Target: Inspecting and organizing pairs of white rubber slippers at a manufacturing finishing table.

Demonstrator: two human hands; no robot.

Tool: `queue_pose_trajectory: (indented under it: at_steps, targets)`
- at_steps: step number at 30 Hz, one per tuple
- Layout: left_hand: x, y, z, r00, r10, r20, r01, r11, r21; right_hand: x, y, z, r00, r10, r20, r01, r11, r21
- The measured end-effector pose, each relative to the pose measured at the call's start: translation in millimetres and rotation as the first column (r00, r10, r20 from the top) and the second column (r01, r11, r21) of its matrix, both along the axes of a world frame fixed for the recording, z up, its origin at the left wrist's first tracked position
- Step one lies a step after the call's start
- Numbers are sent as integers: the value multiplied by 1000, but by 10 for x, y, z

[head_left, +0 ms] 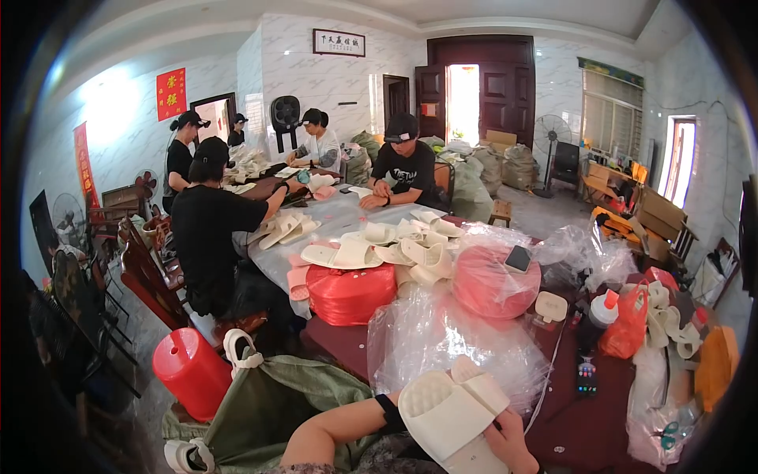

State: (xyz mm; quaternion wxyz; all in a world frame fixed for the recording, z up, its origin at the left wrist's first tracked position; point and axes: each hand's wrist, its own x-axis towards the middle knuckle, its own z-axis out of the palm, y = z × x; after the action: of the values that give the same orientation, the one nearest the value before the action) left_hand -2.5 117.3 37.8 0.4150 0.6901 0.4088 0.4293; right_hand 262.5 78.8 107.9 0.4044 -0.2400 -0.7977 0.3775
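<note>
A pair of cream slide slippers (430,407) is held up low in front of me, soles and wide straps showing. My right hand (509,442) grips the slippers at their right side, its fingers bent against the edge near a strap. My left forearm (339,430) reaches in from the lower edge with a dark band at the wrist; the left hand itself is hidden behind the slippers. Just beyond them lies a crumpled clear plastic bag (418,344). A heap of cream slippers (403,245) covers the table farther off.
Red round bundles (351,294) stand on the table. To the right are a phone (587,378), a bottle (604,308) and an orange-red bag (624,320). An open green sack (276,415) and a red stool (189,371) are at left. Several people sit around the table.
</note>
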Motion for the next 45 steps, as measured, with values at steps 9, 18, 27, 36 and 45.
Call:
queue_pose_trajectory:
  at_steps: [9, 18, 27, 36, 45]
  targets:
    - [-216, 105, -177, 993, 106, -55, -107, 994, 1, 85, 113, -143, 980, -187, 73, 195, 974, -119]
    - [-272, 97, 443, 930, 269, 250, -103, 845, -525, 100, 151, -275, 994, -38, 105, 22, 988, 151]
    - [-134, 50, 588, 988, 138, 70, -110, 944, -312, 128, 24, -294, 920, -197, 339, 135, 971, 198]
    - [55, -133, 876, 899, 215, -380, -122, 960, 253, -7, 69, -233, 909, -321, 264, 287, 944, 160]
    - [310, -143, 765, 775, 372, -511, 4, 806, 591, -385, 516, -274, 851, -472, 231, 404, 868, 288]
